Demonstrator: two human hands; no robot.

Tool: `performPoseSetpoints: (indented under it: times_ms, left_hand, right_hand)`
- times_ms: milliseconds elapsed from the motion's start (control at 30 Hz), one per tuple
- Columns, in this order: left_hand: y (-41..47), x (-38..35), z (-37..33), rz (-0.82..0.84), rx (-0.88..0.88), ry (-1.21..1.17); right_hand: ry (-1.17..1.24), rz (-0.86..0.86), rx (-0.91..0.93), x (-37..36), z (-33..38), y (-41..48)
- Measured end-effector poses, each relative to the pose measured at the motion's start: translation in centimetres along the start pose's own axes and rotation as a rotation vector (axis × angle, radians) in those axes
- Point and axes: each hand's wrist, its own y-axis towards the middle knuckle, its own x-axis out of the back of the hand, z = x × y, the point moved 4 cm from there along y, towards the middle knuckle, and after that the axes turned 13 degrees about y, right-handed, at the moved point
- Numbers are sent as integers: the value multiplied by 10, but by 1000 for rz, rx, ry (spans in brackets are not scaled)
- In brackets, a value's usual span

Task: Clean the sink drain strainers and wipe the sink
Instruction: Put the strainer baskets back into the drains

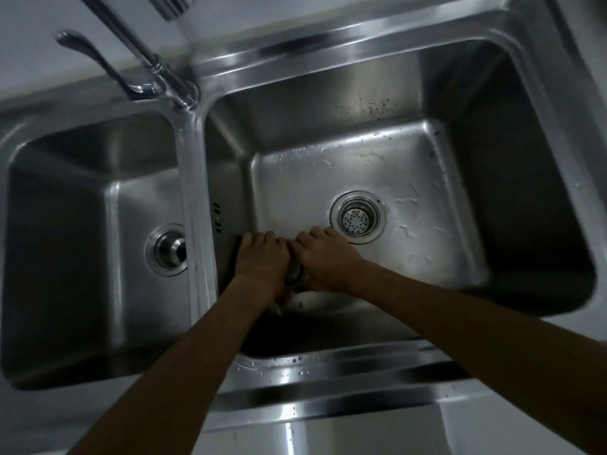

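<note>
Grey countertop [26, 415], chrome tap [154, 65] (lever handle [95, 60] beside it), dim light — cool, bluish

A chrome faucet [185, 95] stands at the back, its slim spout slanting up and to the left out of the top of the view, and a curved lever handle [78, 44] reaches from the same base up to the left, ending in a rounded tip. A ribbed spray head [172, 6], blurred, shows at the top edge, with a pale streak [193, 178] below it that may be running water. Grey countertop [33, 421] lies at the lower left, the lower right and along the back
</note>
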Motion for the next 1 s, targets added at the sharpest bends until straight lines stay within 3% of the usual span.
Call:
performPoseSetpoints:
  times_ms: [100, 433, 700, 900, 1000]
  left_hand:
    - [-1, -8, -1, -39, 41, 41]
    - [-12, 0, -1, -243, 94, -161]
    - [-62, 48, -17, -530, 196, -290]
    - [-120, 84, 23, -693, 309, -324]
    - [-146, 86, 56, -679, 332, -357]
  right_hand:
    - [-4, -5, -7, -3, 4, 2]
    - [-2, -92, -60, 25, -7, -21]
    - [-2, -146, -93, 86, -9, -85]
    - [-37, -249, -13, 150, 31, -92]
    - [-28, -284, 46, 166, 63, -77]
